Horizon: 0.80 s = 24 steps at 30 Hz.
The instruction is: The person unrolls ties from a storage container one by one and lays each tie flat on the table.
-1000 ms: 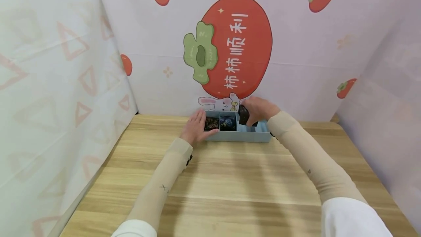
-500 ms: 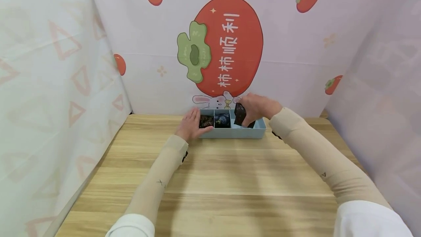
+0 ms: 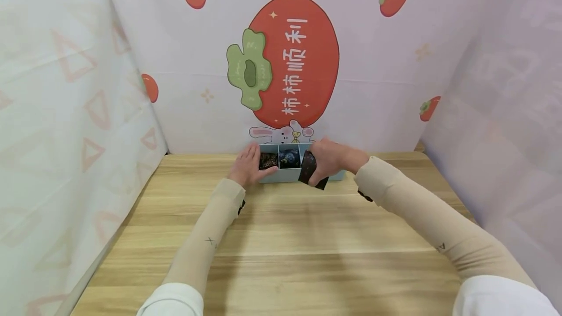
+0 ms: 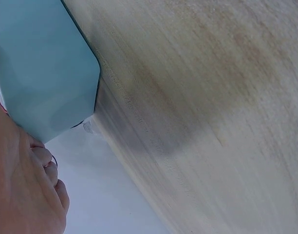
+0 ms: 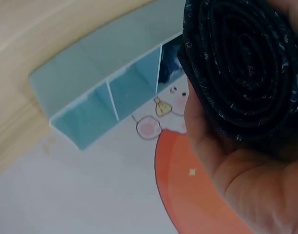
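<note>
Against the back wall lies a long light-blue divided box [image 3: 285,175]. My left hand [image 3: 246,166] rests on its left end, fingers straight along the end and thumb at the front rim. The left wrist view shows those fingers [image 4: 49,170] touching the box's end. Two dark patterned rolls, one brownish [image 3: 269,160] and one bluish [image 3: 290,157], sit in the left compartments. With my right hand [image 3: 329,157] I grip a rolled dark necktie [image 5: 246,68], its spiral edge facing the right wrist camera. It is held above the box's front edge, out of the compartments.
The box stands on a wood-grain table [image 3: 281,247]. A white cloth backdrop [image 3: 369,111] with a large printed persimmon [image 3: 316,62] hangs close behind the box. Similar cloth hangs at left [image 3: 52,160] and right [image 3: 496,126].
My right hand has lifted the rolled necktie out of the box and drawn it toward me, over the front edge. My left hand has stayed at the box's left end.
</note>
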Each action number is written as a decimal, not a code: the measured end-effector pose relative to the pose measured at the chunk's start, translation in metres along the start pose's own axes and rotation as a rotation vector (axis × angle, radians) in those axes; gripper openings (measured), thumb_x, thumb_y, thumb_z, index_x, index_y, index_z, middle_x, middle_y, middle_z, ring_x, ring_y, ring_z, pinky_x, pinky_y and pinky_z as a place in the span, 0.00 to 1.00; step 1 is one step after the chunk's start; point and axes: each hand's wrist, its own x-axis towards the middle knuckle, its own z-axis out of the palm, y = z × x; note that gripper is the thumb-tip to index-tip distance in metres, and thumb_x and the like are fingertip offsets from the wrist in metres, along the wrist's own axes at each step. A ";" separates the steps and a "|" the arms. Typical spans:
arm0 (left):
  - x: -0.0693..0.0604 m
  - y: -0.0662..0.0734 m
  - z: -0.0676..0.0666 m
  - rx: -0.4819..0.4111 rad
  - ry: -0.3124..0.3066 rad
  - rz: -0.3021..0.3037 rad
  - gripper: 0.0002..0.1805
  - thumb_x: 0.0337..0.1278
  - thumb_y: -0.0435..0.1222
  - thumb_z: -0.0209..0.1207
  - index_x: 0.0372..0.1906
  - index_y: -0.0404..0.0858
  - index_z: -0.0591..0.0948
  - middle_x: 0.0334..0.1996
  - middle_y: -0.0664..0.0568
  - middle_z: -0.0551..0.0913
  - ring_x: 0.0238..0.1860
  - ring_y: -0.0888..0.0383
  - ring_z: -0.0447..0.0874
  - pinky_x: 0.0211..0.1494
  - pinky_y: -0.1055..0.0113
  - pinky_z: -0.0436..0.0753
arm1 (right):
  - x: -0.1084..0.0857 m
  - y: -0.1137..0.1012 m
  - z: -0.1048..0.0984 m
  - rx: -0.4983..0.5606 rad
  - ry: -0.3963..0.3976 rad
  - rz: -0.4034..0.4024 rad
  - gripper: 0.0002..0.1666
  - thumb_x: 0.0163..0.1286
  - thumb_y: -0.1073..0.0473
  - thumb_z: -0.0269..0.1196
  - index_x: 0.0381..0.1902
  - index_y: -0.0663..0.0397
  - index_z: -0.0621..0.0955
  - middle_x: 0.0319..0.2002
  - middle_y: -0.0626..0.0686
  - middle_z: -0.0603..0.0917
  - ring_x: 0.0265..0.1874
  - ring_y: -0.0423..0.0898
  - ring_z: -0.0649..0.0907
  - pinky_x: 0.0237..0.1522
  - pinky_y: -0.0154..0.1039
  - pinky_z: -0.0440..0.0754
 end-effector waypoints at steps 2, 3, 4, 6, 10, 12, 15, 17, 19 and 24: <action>-0.002 0.000 -0.001 0.003 0.005 -0.003 0.60 0.71 0.74 0.40 0.85 0.30 0.45 0.87 0.38 0.43 0.88 0.44 0.39 0.90 0.52 0.45 | -0.001 -0.004 0.005 0.027 -0.025 0.005 0.29 0.55 0.40 0.79 0.42 0.56 0.84 0.38 0.52 0.86 0.35 0.47 0.83 0.33 0.37 0.84; -0.003 -0.001 -0.002 0.003 0.007 -0.004 0.60 0.71 0.74 0.40 0.85 0.29 0.45 0.87 0.38 0.44 0.88 0.44 0.39 0.90 0.52 0.45 | -0.002 -0.006 0.008 0.046 -0.037 0.008 0.29 0.55 0.40 0.79 0.43 0.56 0.84 0.39 0.52 0.86 0.36 0.46 0.83 0.34 0.38 0.84; -0.003 0.000 -0.002 0.003 0.009 -0.004 0.60 0.71 0.74 0.40 0.85 0.29 0.46 0.87 0.38 0.44 0.88 0.44 0.39 0.90 0.52 0.45 | -0.003 -0.007 0.011 0.063 -0.046 0.007 0.30 0.55 0.40 0.79 0.44 0.55 0.84 0.39 0.52 0.86 0.36 0.46 0.83 0.34 0.38 0.85; -0.005 0.000 -0.003 -0.004 0.019 -0.003 0.60 0.71 0.74 0.41 0.84 0.29 0.47 0.87 0.37 0.45 0.88 0.44 0.41 0.90 0.51 0.47 | -0.005 -0.009 0.018 0.112 -0.062 0.006 0.30 0.55 0.40 0.79 0.45 0.55 0.85 0.40 0.52 0.87 0.35 0.45 0.85 0.36 0.38 0.87; -0.006 0.002 -0.004 0.004 0.031 -0.005 0.60 0.70 0.74 0.43 0.84 0.29 0.49 0.86 0.38 0.47 0.88 0.44 0.42 0.90 0.50 0.49 | -0.006 -0.014 0.037 0.216 -0.061 0.027 0.30 0.53 0.39 0.79 0.44 0.54 0.85 0.38 0.50 0.88 0.33 0.44 0.86 0.35 0.38 0.86; -0.005 0.002 -0.004 0.008 0.032 -0.005 0.60 0.70 0.74 0.43 0.84 0.29 0.49 0.86 0.37 0.47 0.88 0.44 0.43 0.90 0.50 0.49 | -0.005 -0.016 0.048 0.278 -0.045 0.051 0.30 0.51 0.39 0.79 0.42 0.54 0.85 0.36 0.50 0.88 0.32 0.44 0.86 0.34 0.38 0.86; -0.004 0.003 -0.003 0.006 0.032 -0.003 0.60 0.71 0.73 0.44 0.84 0.29 0.49 0.86 0.37 0.47 0.88 0.44 0.43 0.90 0.50 0.49 | -0.004 -0.018 0.065 0.386 -0.014 0.099 0.30 0.49 0.38 0.80 0.40 0.53 0.85 0.35 0.50 0.88 0.32 0.44 0.85 0.34 0.38 0.85; -0.003 0.002 -0.002 -0.002 0.034 -0.001 0.60 0.71 0.73 0.45 0.84 0.29 0.48 0.86 0.38 0.47 0.88 0.44 0.43 0.90 0.50 0.49 | -0.003 -0.020 0.076 0.460 0.005 0.137 0.30 0.48 0.38 0.80 0.39 0.53 0.85 0.35 0.50 0.88 0.32 0.45 0.85 0.34 0.38 0.85; -0.002 0.002 -0.002 -0.010 0.039 0.002 0.60 0.70 0.73 0.45 0.84 0.29 0.49 0.86 0.38 0.47 0.88 0.44 0.42 0.90 0.50 0.49 | -0.002 -0.022 0.087 0.533 0.017 0.178 0.31 0.47 0.37 0.80 0.39 0.53 0.85 0.35 0.50 0.88 0.34 0.45 0.85 0.36 0.38 0.84; 0.004 -0.005 0.004 -0.004 0.020 0.003 0.62 0.69 0.76 0.42 0.85 0.30 0.46 0.87 0.38 0.44 0.88 0.44 0.40 0.90 0.50 0.47 | 0.001 -0.029 0.111 0.673 0.028 0.262 0.36 0.46 0.36 0.81 0.43 0.55 0.85 0.39 0.51 0.88 0.38 0.46 0.85 0.41 0.40 0.85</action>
